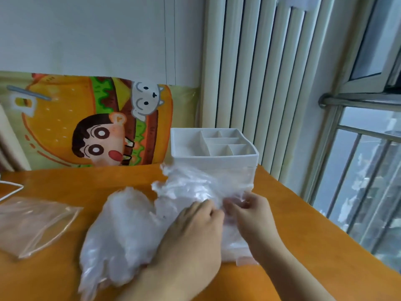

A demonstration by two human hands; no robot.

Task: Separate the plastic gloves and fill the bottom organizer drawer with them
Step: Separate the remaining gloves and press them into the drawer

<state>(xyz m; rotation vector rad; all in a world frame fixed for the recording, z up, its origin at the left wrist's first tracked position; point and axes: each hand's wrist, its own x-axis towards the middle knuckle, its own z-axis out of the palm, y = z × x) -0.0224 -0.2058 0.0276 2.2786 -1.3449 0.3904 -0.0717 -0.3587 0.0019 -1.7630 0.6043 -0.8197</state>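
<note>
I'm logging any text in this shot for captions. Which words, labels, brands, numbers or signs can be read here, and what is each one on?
None can be read.
The colourful cartoon burger poster against the wall carries pictures only, no legible words.
The white plastic desk organizer, the clear zip bag on the orange table and the pile of thin clear plastic gloves show no print.

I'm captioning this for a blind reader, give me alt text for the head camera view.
Two hands, left hand and right hand, pinch a thin plastic glove over the pulled-out bottom drawer of a white desk organizer. A heap of gloves and an empty zip bag lie left on the orange table.
</note>
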